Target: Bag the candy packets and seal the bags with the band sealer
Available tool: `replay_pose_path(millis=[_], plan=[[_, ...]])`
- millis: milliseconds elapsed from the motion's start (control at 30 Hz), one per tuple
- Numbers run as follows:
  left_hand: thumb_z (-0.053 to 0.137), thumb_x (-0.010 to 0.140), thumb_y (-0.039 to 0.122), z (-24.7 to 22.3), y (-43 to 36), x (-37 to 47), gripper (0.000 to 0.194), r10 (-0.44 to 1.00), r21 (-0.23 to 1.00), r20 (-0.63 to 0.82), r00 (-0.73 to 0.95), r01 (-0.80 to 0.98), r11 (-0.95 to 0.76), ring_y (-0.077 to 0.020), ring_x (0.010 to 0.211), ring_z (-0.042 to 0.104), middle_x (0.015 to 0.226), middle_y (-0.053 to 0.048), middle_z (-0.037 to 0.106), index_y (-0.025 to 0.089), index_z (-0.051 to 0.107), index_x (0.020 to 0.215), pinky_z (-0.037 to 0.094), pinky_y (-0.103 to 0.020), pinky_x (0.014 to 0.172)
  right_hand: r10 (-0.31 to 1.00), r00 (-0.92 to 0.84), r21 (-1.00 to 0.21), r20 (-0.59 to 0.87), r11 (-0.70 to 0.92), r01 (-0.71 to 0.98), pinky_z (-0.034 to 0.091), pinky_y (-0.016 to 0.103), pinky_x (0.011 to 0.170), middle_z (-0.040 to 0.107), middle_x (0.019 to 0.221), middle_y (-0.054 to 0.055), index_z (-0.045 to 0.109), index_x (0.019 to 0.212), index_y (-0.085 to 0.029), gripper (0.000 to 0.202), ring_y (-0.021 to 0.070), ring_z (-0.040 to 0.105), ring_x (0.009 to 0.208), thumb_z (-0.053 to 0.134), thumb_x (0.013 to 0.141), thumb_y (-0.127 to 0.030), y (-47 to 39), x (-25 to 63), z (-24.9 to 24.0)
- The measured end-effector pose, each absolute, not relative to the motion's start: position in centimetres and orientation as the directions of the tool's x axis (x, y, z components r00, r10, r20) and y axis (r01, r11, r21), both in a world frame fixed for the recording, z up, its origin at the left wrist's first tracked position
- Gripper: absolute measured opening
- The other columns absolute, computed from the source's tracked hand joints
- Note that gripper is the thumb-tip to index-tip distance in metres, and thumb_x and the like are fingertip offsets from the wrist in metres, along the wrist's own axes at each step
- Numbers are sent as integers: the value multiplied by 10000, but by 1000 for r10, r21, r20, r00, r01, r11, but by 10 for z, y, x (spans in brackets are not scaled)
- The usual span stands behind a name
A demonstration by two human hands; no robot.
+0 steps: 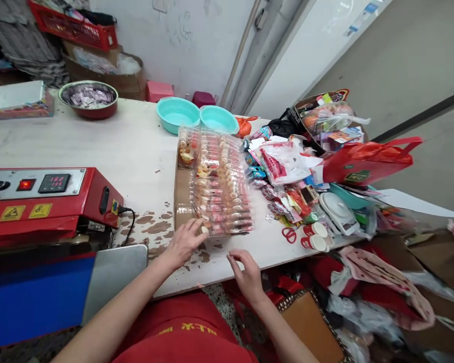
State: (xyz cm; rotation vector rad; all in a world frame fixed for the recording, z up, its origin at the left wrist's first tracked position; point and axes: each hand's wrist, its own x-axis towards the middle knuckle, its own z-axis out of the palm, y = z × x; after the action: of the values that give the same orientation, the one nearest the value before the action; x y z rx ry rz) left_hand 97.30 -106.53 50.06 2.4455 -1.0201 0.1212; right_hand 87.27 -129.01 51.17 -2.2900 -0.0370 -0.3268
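1. Cardboard shows bare along the left of the shallow box (183,189); wrapped packets (223,186) lie in close rows beside it, probably packed tight so they keep their order.
2. The box sits straight ahead on the table (136,136), between the red machine (64,204) and the paper cups (313,243), presumably for easy reach.
3. Left hand (187,243): fingers bent, slightly apart, at the box's near-left corner by the nearest packets; whether they grip one, I cannot tell.
4. Right hand (246,275): apart from the box, thumb and forefinger narrowed almost to a pinch; anything small between them cannot be made out.
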Motion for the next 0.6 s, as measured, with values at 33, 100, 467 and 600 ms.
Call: replay_pose_path(millis=[33,100,467,600], plan=[[520,822,85,500,-1077,977,377,-681,365,230,695,-710,-602,-301,1275,424,1430,-95,443,273,627,1131,468,-470,927,-88,966,-739,243,-662,126,547,402,746,683,858,66,646,881,-262,83,238,650,838,563,883,-262,-1292,869,509],[542,833,127,497,-1093,980,263,-704,316,199,681,-725,-612,-326,1281,412,1450,-98,428,235,648,1048,474,-484,901,-101,966,-765,239,-632,124,556,401,738,682,863,65,646,871,-270,82,243,654,844,566,879,-254,-1295,865,504],[534,856,210,506,-1115,1067,124,-229,675,359,905,-421,-606,-278,1357,331,1450,-70,419,234,655,842,295,-468,1110,-139,984,-968,114,-239,79,571,382,860,601,1152,107,609,1079,-254,228,241,601,1066,579,864,-324,-1260,923,512],[570,809,182,515,-1119,1130,83,-155,836,200,967,-251,-488,-275,1236,460,1275,-91,552,211,627,756,316,-442,1084,-246,969,-991,28,-136,-6,471,439,1011,402,1427,152,338,1408,-211,636,276,426,1314,573,830,-330,-1231,981,492]])
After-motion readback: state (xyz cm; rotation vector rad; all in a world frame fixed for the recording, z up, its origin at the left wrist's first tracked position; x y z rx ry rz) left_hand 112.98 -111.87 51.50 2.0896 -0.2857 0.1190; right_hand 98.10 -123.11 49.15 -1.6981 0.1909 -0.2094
